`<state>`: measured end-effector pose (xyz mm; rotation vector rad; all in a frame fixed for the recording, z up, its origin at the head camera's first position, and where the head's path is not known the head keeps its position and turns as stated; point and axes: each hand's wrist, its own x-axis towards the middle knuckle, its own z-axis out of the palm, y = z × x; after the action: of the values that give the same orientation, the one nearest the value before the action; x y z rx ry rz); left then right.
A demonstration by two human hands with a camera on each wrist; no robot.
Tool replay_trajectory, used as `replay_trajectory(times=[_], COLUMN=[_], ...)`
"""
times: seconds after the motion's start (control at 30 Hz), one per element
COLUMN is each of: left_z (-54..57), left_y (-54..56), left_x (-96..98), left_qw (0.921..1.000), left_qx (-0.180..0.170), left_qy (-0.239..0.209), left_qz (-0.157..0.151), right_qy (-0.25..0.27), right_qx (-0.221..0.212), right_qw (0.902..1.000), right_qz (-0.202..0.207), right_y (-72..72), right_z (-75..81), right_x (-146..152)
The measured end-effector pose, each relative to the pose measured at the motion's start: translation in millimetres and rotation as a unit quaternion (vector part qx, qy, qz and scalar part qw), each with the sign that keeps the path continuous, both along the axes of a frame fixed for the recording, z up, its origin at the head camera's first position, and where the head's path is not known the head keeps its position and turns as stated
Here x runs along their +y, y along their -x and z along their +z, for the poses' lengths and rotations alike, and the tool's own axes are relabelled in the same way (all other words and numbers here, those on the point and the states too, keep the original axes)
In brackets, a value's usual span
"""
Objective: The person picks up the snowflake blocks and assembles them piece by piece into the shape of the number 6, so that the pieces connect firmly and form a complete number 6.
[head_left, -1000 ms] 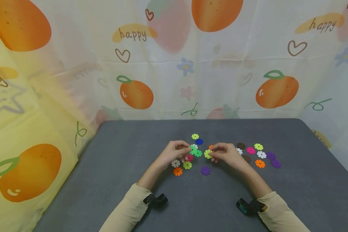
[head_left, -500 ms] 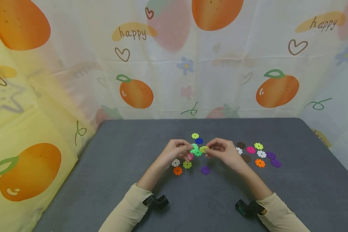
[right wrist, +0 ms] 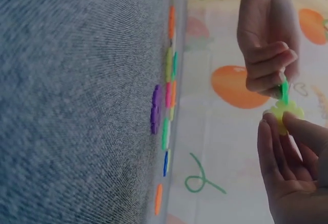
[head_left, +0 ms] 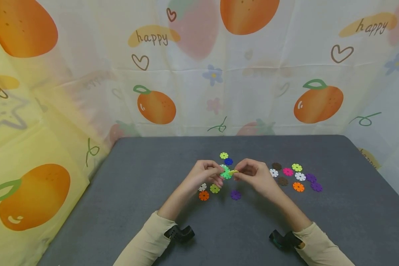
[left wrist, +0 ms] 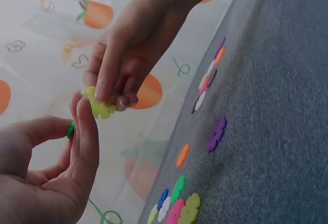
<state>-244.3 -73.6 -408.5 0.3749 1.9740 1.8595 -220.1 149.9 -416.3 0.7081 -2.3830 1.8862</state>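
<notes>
My left hand [head_left: 206, 173] pinches a green notched plastic disc [right wrist: 285, 92] between thumb and fingers, above the table. Opposite it, my right hand [head_left: 255, 173] pinches a yellow-green notched disc [left wrist: 100, 106] the same way. In the right wrist view the two discs meet edge to edge, roughly crosswise; whether their slots interlock I cannot tell. Under the hands lie loose discs: a purple one [head_left: 235, 195], a yellow-green one [head_left: 214, 188], an orange one [head_left: 204, 195] and a blue one [head_left: 228, 161]. The left hand partly hides a white disc [head_left: 202, 187].
To the right of my right hand several more discs are spread, among them a brown [head_left: 282, 181], an orange [head_left: 298, 187] and a purple one [head_left: 316, 187]. The grey table [head_left: 146, 159] ends at a fruit-printed cloth [head_left: 193, 85] behind.
The right hand has moved left and slightly up, bringing its yellow-green disc against the green one and turning it edge-on. The left hand has shifted slightly right.
</notes>
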Motion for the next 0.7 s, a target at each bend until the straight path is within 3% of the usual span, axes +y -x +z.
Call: replay_trajectory(times=[0.33, 0.53, 0.7], left_z=[4.9, 8.6, 18.0], left_y=[-3.4, -1.8, -4.6], left_x=[1.2, 0.8, 0.4], left_qw=[0.9998, 0.9992, 0.9977], left_qx=[-0.014, -0.037, -0.046], left_qy=[-0.010, -0.014, -0.043], left_qz=[-0.002, 0.007, 0.024], right_qy=[0.012, 0.002, 0.029], right_qx=[0.071, 0.063, 0.043], right_qw=[0.9974, 0.9977, 0.9986], right_qz=[-0.010, -0.022, -0.010], right_y=[-2.3, -3.9, -6.2], right_z=[-0.4, 2.5, 12.2], right_x=[-4, -6, -7])
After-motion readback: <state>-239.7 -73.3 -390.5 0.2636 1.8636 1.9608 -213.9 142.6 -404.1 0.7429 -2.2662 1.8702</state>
